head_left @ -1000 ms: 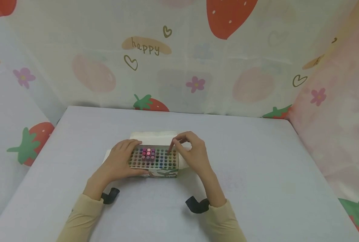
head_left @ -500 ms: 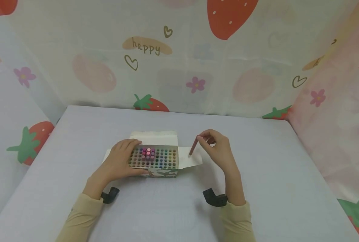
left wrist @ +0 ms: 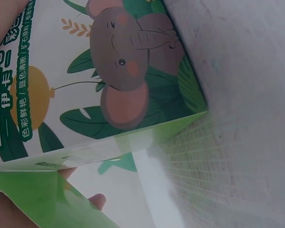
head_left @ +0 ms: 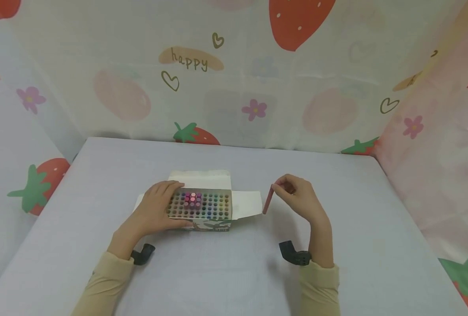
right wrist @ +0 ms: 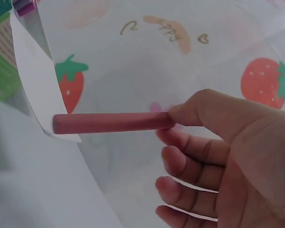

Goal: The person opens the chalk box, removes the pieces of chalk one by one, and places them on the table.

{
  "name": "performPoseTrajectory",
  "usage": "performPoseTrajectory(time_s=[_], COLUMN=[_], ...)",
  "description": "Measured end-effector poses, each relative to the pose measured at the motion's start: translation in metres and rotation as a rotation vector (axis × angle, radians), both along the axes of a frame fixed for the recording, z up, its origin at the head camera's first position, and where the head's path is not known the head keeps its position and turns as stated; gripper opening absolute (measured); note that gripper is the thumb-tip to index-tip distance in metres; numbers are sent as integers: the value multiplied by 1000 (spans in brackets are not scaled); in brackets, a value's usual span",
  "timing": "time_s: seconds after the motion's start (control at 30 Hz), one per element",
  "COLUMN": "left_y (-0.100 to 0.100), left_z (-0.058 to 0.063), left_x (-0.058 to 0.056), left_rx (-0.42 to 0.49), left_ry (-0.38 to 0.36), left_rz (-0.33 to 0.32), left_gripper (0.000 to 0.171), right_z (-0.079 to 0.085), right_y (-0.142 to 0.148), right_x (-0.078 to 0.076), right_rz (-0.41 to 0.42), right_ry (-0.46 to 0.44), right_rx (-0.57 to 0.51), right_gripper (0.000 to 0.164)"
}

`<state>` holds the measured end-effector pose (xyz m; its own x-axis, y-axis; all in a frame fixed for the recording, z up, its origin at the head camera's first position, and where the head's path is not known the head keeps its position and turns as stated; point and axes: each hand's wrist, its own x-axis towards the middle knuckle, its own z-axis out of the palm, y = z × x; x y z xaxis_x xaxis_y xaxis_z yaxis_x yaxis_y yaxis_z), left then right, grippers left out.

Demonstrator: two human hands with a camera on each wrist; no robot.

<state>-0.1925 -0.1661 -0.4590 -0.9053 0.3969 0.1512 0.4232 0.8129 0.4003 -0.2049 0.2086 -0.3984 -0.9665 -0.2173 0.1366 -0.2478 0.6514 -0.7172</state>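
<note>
A dusty-red stick of chalk (right wrist: pixel 111 123) is pinched at one end between the thumb and index finger of my right hand (head_left: pixel 300 198). It hangs tilted just right of the box's side flap, its lower end near the flap's edge in the head view. My left hand (head_left: pixel 155 210) grips the left part of an open chalk box (head_left: pixel 212 225), thumb along the front and fingers over the far side. Rows of coloured chalk ends (head_left: pixel 218 206) fill the box, with a raised pink and purple cluster (head_left: pixel 193 200). In the left wrist view, an elephant picture (left wrist: pixel 118 52) covers the box's side.
White cardboard flaps stand out from the box, one at the back (head_left: pixel 200 179) and one at the right (head_left: pixel 246 204). The box rests on a white-covered table (head_left: pixel 218 272). A strawberry-print cloth (head_left: pixel 234 66) hangs behind the table and at its sides.
My right hand has lifted the red chalk from the right part of the box and carried it rightward past the side flap. My left hand stays on the box.
</note>
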Motion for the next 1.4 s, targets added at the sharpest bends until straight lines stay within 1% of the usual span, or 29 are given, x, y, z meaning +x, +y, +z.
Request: performPoseTrajectory(time_s=[0.13, 0.3, 0.5, 0.6, 0.8, 0.93, 1.13, 1.4], left_y=[-1, -1, -1, -2, -2, -1, -1, 0], left_z=[1, 1, -1, -1, -1, 0, 1, 2], left_x=[0, 0, -2, -2, -2, -2, -1, 0], left_rx=[-6, -7, -5, -2, 1, -5, -3, -5], left_ry=[0, 1, 8, 8, 3, -6, -14, -14], left_rz=[-1, 0, -1, -2, 1, 3, 2, 5], left_gripper=[106, 106, 105, 105, 104, 105, 106, 106], right_z=[-2, -6, -19, -27, -36, -43, -51, -57], right_y=[5, 8, 8, 9, 8, 7, 6, 2], right_x=[0, -2, -8, -11, -14, -16, -20, -21], right_rz=[37, 108, 158, 163, 171, 157, 140, 101], right_ry=[-56, -132, -213, -254, -280, -308, -307, -335], right_rx=[38, 66, 107, 121, 148, 161, 208, 259], right_gripper=[15, 15, 17, 19, 20, 20, 21, 21])
